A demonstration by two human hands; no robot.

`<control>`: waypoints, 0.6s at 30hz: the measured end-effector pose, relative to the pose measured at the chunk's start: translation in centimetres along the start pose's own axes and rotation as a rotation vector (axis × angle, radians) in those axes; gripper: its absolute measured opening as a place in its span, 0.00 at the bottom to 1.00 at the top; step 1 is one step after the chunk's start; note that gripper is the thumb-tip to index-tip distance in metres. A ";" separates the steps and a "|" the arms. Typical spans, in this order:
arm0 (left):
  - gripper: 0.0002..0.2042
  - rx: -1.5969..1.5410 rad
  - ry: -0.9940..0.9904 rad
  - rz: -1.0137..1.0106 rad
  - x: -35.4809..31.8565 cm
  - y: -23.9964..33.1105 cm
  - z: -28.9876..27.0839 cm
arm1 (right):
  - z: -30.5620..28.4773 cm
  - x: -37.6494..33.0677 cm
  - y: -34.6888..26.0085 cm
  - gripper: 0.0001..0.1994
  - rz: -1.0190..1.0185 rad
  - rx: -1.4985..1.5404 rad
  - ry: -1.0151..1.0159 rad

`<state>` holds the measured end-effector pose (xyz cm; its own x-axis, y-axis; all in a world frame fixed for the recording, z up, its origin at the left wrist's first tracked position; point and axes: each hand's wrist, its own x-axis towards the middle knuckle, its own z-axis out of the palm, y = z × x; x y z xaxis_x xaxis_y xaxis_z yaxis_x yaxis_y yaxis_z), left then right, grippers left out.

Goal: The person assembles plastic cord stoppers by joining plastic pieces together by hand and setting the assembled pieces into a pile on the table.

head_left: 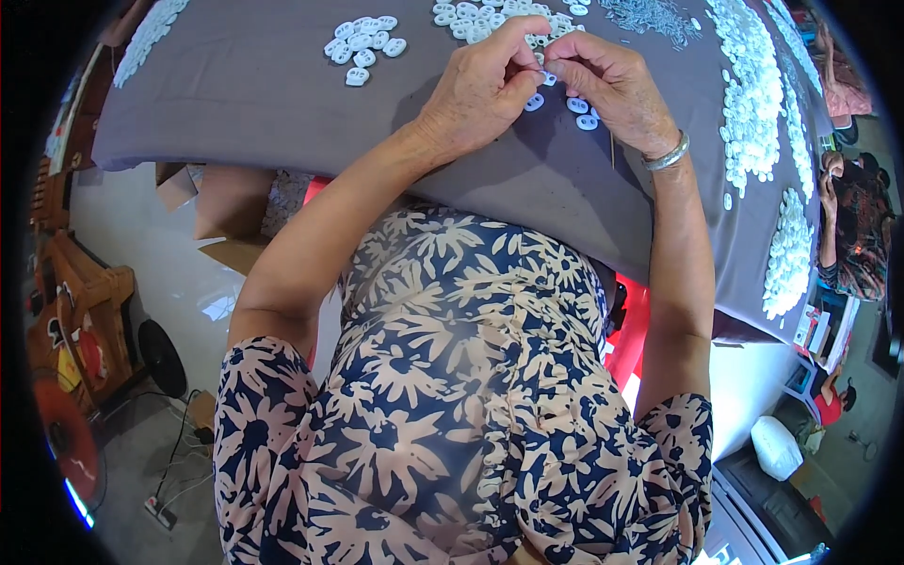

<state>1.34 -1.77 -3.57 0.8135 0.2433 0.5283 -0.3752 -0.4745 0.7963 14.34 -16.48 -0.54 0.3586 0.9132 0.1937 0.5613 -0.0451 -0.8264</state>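
Observation:
Over the grey cloth my two hands meet fingertip to fingertip. My left hand (478, 94) is closed in a pinch, thumb against forefinger, apparently on a small white oval piece with two holes (549, 79). Facing it, my right hand (614, 87) also pinches; what lies in its fingertips is too small to make out. A thin stick (612, 151) shows below the right palm, and I cannot tell whether that hand holds it. Several loose oval pieces (577, 104) lie under and beside the fingers. Beyond the hands spreads a bigger pile of them (468, 16).
A small heap of ovals (362, 40) lies left of my hands. Tiny grey-blue slivers (654, 19) are heaped at the far right, near a long white pile (750, 104). A cardboard box (229, 202) and a fan (68, 438) stand left. Other people (859, 221) sit at right.

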 end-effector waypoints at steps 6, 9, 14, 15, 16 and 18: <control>0.20 0.011 -0.046 -0.099 0.3 1.2 -0.4 | 0.3 0.0 -0.4 0.08 -0.054 -0.175 0.035; 0.21 0.026 -0.028 -0.065 0.3 1.4 -0.4 | 0.6 0.1 -0.8 0.08 -0.038 -0.232 0.059; 0.21 -0.019 -0.001 -0.126 0.5 1.8 -0.4 | 0.9 0.1 -0.9 0.08 -0.083 -0.275 0.116; 0.21 -0.017 0.000 -0.128 0.4 1.7 -0.4 | 0.9 0.1 -1.1 0.08 -0.050 -0.254 0.110; 0.20 -0.021 0.001 -0.139 0.5 1.6 -0.3 | 0.8 0.1 -1.2 0.08 -0.049 -0.253 0.111; 0.20 -0.025 0.000 -0.149 0.5 1.5 -0.3 | 0.7 0.1 -1.2 0.08 -0.057 -0.285 0.101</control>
<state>1.06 -2.09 -1.98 0.8610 0.3095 0.4036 -0.2612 -0.4119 0.8730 13.22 -16.03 0.15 0.3848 0.8735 0.2983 0.7638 -0.1199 -0.6342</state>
